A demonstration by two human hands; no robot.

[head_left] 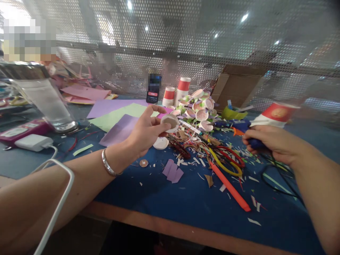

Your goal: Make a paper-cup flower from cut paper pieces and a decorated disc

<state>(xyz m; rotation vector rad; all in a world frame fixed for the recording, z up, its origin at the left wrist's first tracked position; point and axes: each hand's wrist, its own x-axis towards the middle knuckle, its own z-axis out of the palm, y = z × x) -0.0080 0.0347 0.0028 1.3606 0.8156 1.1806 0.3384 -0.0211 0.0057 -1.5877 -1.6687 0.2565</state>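
Observation:
Between the thumb and fingers of my left hand (147, 129) is a small round paper cup bottom (170, 123), white-rimmed with a brown middle. My right hand (268, 140) grips a blue hot glue gun (240, 124) with an orange trigger; its nozzle points left toward the heap. A second white paper disc (160, 143) lies on the table just below my left hand. Beyond both hands is a pile of small cut cup pieces (202, 115) with pink patterned insides and green and purple bits.
Scissors with yellow handles (225, 164), an orange-red pen-like stick (231, 187) and paper scraps litter the middle. Purple paper (120, 130) lies left. A glass of water (50, 102), a phone (152, 92), paper cups (183, 90) and a cardboard box (236, 85) stand around. A white cable crosses my left forearm.

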